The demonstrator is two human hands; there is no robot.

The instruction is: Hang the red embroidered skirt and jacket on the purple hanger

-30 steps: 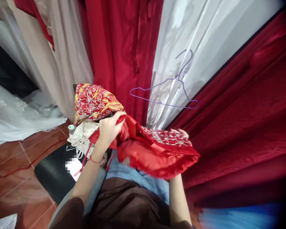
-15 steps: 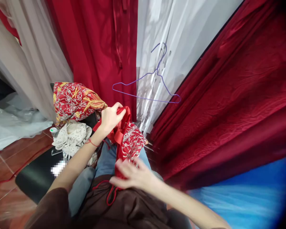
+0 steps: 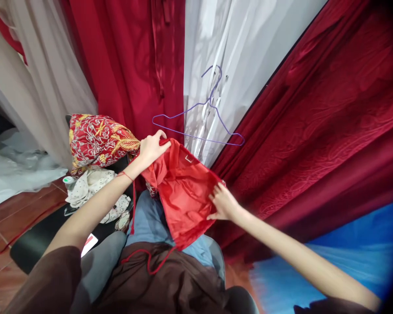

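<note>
Left hand [image 3: 151, 147] pinches the top edge of the red garment [image 3: 183, 192] just below the purple hanger [image 3: 199, 124], while my right hand [image 3: 223, 204] grips its side to spread the cloth flat over my lap.

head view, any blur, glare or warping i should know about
Head view: wide-angle warping bends the drapes outward, and the corners go dark; the blue patch at lower right is smeared; daylight and shadows fall across the white curtain behind the hanger; the left hand, right hand and red cloth are sharp and evenly lit.
</note>
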